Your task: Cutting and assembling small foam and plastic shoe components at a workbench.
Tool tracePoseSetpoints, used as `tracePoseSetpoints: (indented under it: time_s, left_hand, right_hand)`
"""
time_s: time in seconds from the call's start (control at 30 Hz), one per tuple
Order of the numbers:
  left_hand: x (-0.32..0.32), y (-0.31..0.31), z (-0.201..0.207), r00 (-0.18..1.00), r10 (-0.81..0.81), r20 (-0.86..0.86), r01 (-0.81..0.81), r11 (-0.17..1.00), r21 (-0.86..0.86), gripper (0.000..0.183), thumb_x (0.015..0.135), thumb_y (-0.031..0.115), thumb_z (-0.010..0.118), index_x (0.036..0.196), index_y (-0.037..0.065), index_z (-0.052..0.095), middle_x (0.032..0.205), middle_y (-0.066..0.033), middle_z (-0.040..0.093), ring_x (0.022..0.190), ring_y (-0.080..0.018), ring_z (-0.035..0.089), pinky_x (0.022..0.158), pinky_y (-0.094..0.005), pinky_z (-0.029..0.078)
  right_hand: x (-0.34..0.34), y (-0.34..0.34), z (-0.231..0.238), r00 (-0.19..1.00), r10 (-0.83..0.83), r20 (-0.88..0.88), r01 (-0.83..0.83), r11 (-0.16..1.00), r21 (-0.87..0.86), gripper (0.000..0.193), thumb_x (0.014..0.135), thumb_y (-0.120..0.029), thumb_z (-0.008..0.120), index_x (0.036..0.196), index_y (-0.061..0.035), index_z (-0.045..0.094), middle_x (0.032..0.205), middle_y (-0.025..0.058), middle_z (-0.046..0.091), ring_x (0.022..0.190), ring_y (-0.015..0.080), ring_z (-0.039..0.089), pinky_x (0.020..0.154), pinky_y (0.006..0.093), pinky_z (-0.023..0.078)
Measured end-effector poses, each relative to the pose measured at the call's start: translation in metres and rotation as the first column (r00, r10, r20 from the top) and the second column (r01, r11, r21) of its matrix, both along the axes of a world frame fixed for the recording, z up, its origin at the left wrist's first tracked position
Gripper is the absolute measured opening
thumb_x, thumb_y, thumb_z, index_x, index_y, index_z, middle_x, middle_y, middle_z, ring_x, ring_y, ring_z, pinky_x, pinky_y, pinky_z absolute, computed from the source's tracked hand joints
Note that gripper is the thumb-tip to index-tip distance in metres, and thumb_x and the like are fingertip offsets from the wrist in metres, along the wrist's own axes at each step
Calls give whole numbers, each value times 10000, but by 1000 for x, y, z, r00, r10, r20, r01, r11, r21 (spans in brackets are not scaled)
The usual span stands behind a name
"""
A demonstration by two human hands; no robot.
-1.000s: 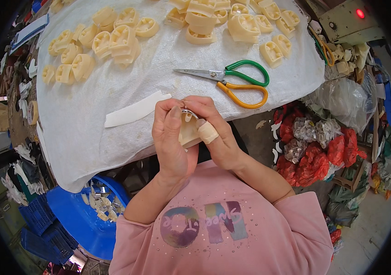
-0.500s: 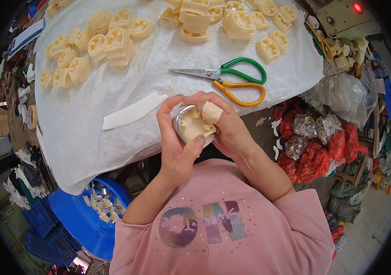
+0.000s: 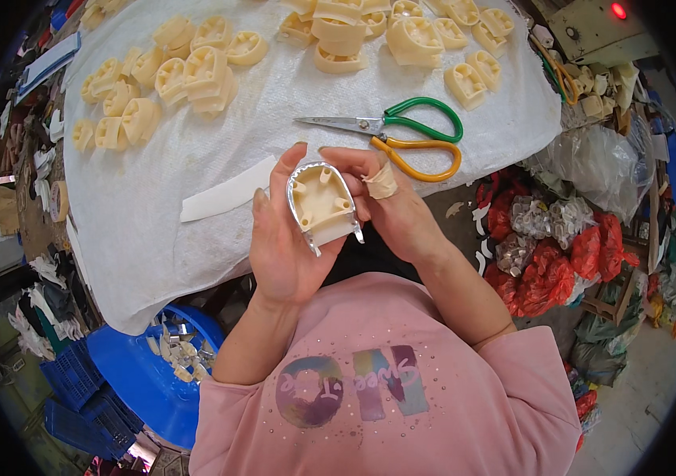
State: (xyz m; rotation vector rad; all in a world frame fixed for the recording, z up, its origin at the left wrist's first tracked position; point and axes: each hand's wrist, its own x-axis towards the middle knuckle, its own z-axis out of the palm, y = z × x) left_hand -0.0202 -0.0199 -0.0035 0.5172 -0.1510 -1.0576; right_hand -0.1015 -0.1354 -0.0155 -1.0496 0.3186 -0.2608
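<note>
A hollow cream plastic shoe heel [image 3: 320, 201] with small pegs inside is held up before my chest, open side toward me. Shiny silver material lines its curved rim, and two silver ends stick out at the bottom. My left hand [image 3: 284, 247] is closed round its left side and underside. My right hand [image 3: 395, 208] has its curled fingers at the heel's right edge; cream tape wraps one finger. Some fingertips are hidden behind the heel. Beyond my left hand, a white strip [image 3: 223, 194] lies on the cloth. Scissors [image 3: 377, 127] with green and orange handles lie partly spread beyond my right hand.
Several cream heels [image 3: 207, 75] stand in groups along the far side of the white cloth [image 3: 139, 254] on the table. A blue basin [image 3: 128, 381] with scraps is at lower left. Red plastic bags [image 3: 540, 274] lie on the right beside clear bags.
The heel has turned upright, with its hollow facing me and its silver rim ends showing. My left thumb has come off its front; my right hand has shifted to its right edge.
</note>
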Motion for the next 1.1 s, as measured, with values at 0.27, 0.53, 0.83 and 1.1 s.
tracePoseSetpoints:
  time_s: [0.27,0.53,0.83,1.1]
  left_hand:
    - [0,1,8,885,-22,464,-145,936,320,785,893,547,464,1409,87,94,1158,-183,462,987,-262,540,886,-397,435]
    - [5,7,2,629,-137,765,-238,903,358,740,750,331,745,1300,-5,380,1062,-108,546,918,-181,570,776,-292,471]
    - [18,18,23,147,-348,926,-404,833,377,536,591,-42,701,1105,5,557,950,-40,576,784,-81,550,603,-206,422]
    - [6,10,18,183,-254,950,-453,836,311,512,557,42,765,1018,32,543,799,-65,589,559,-105,518,499,-229,430]
  right_hand:
    - [-7,-17,32,988,-154,-24,58,506,-861,385,826,-241,632,1142,-38,544,896,89,554,718,148,547,624,302,461]
    - [-6,-11,9,960,-164,229,245,886,-393,320,819,-126,618,1102,6,552,986,63,545,761,134,548,663,260,452]
    - [-2,-33,19,987,117,-114,-123,991,-51,187,882,-226,586,848,-42,586,785,8,578,729,91,547,575,269,437]
    - [-8,-19,21,992,-113,-51,50,739,-672,225,872,-241,570,790,-32,571,691,35,575,636,123,533,571,261,418]
